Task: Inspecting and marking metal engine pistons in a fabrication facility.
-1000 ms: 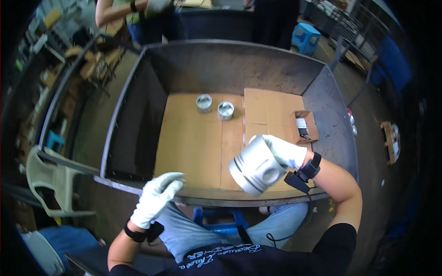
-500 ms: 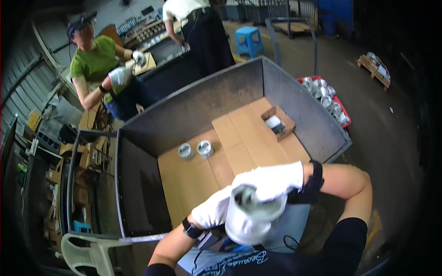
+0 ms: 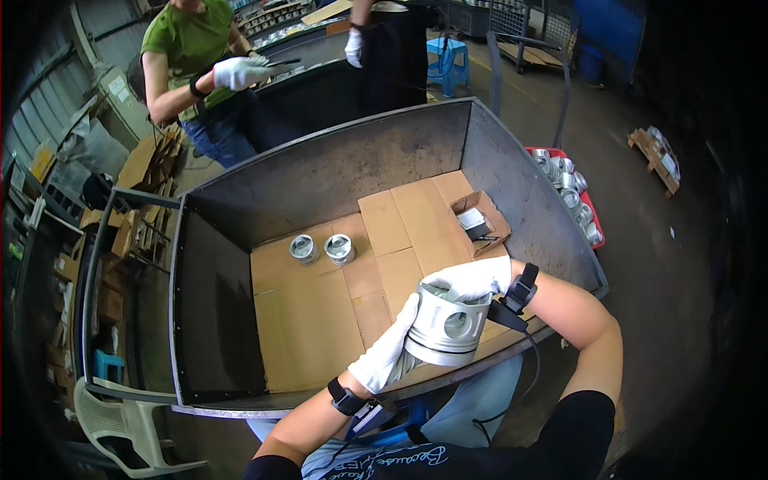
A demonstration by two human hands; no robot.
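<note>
Gripping a silver piston, both hands part-closed; left against its side; right over its rim

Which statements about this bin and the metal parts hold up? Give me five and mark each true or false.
1. The left hand and right hand both touch one metal piston. True.
2. A small open box sits inside the bin. True.
3. Four pistons stand on the bin's floor. False: two pistons stand there, on cardboard.
4. Nothing stands outside the bin's right side. False: a red crate of metal parts does.
5. A plastic chair stands at the picture's left. True.
</note>
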